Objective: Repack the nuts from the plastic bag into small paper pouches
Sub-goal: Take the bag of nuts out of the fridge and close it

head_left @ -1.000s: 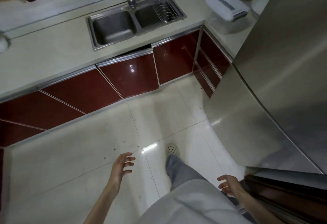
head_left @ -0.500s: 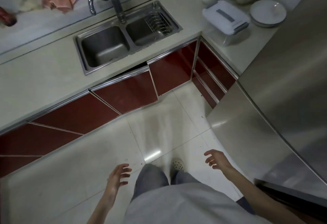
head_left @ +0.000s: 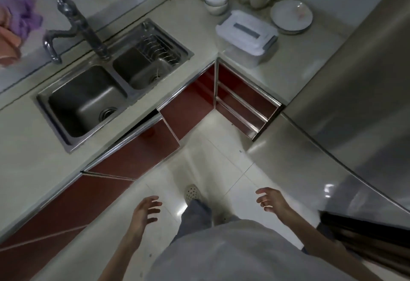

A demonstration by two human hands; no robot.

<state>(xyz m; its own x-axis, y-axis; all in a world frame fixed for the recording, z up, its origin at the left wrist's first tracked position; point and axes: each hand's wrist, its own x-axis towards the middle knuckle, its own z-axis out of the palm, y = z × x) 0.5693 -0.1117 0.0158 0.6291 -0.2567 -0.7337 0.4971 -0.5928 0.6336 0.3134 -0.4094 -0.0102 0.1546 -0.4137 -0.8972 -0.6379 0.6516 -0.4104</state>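
I see my left hand [head_left: 145,213] at 7 o'clock and right hand [head_left: 271,198] at 5, fingers spread, holding nothing; the sink [head_left: 93,101] looks dry, maybe.

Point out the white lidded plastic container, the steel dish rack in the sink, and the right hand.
white lidded plastic container [head_left: 245,31]: head view, on its lid.
steel wire dish rack [head_left: 158,48]: head view, on its wire ribs, in the right sink basin.
right hand [head_left: 274,198]: head view, on its back.
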